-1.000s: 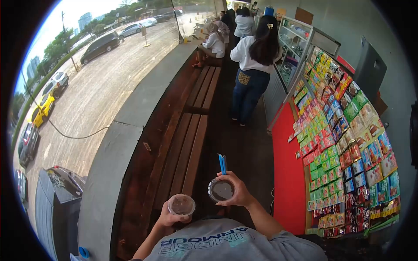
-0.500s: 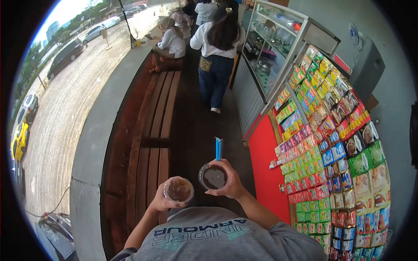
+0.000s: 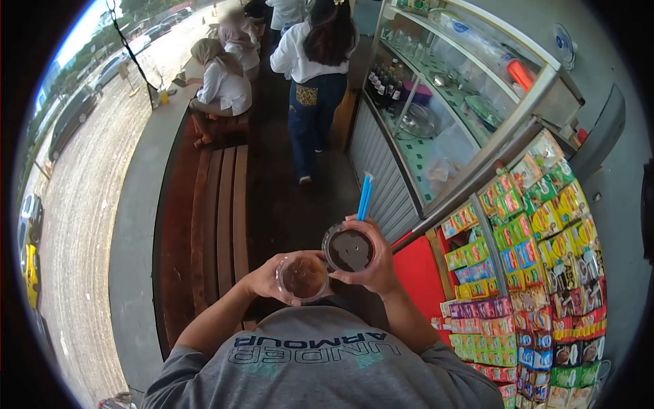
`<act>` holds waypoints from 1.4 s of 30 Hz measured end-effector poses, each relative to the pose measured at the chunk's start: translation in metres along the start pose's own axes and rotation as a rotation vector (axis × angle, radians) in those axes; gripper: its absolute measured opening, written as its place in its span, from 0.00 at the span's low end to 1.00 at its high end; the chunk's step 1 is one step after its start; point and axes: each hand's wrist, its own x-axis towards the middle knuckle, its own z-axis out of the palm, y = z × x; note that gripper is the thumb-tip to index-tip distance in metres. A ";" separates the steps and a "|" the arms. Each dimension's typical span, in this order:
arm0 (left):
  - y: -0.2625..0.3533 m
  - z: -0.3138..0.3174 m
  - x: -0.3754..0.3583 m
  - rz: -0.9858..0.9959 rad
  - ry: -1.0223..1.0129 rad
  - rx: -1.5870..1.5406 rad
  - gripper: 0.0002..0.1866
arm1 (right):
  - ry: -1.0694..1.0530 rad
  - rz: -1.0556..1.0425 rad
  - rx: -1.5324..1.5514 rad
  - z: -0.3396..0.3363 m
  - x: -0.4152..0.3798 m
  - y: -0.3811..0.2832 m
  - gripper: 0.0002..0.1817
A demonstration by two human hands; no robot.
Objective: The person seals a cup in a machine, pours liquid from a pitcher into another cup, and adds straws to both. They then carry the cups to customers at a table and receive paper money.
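My left hand [image 3: 264,279] is wrapped around a clear plastic cup of light-brown drink [image 3: 302,277]. In my right hand [image 3: 379,267] is a second clear cup, filled with a dark drink [image 3: 351,250]. Blue straws [image 3: 365,196] stick out past the fingers of that same hand, on the far side of the cup. Both cups are upright in front of my chest, side by side, and their rims almost meet in this view.
A long slatted bench [image 3: 228,211] runs along the left ledge [image 3: 133,238], with seated people [image 3: 221,85] farther on. Ahead in the aisle, a person in jeans [image 3: 313,109] walks away. At right stand a glass display case [image 3: 436,102] and hanging sachets [image 3: 524,273].
My hands have brought the two cups closer together and higher up. The view has shifted so the display case looms larger and nearer.
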 end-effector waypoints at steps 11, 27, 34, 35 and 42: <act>-0.007 -0.262 0.236 0.095 0.243 -0.122 0.55 | -0.196 -0.020 0.192 -0.061 0.384 0.142 0.51; 0.038 -0.687 0.531 0.076 0.248 -0.351 0.55 | -0.139 0.016 0.185 -0.094 0.839 0.372 0.54; 0.043 -0.867 0.673 0.065 0.208 -0.358 0.58 | -0.039 0.012 0.156 -0.125 1.024 0.472 0.52; 0.043 -0.895 0.694 0.061 0.201 -0.352 0.58 | -0.050 -0.011 0.129 -0.131 1.054 0.488 0.51; 0.062 -1.072 0.832 0.118 0.292 -0.328 0.56 | -0.170 -0.074 0.144 -0.160 1.275 0.590 0.51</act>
